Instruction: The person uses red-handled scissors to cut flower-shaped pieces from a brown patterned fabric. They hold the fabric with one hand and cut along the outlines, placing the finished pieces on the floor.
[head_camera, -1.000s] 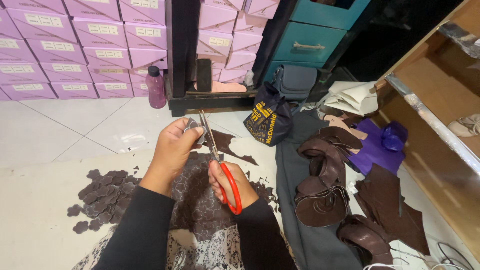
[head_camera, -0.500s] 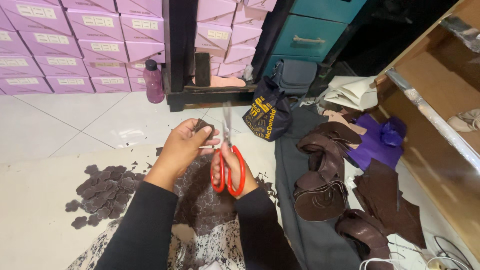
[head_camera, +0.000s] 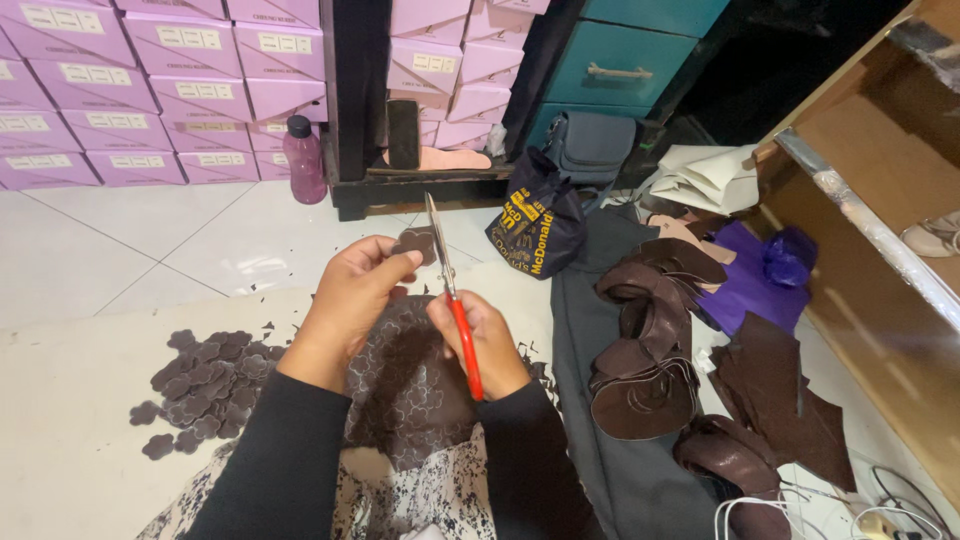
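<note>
The left hand (head_camera: 352, 290) is raised in front of the body, wrist bent slightly back, its thumb and fingers pinched shut on a small dark brown cut-out piece (head_camera: 414, 243) held at about 1 o'clock from the palm. The right hand (head_camera: 478, 335) is closed around the red handles of a pair of scissors (head_camera: 452, 296); the blades are pointed up toward 12 o'clock and are set just beside the piece, at its 3 o'clock edge. Both forearms are clad in black sleeves. A brown patterned sheet (head_camera: 415, 395) is draped beneath the hands. A heap of flower-shaped cut-outs (head_camera: 200, 385) is seen on the floor at 9 o'clock, and folded brown leather (head_camera: 650, 340) at 3 o'clock.
</note>
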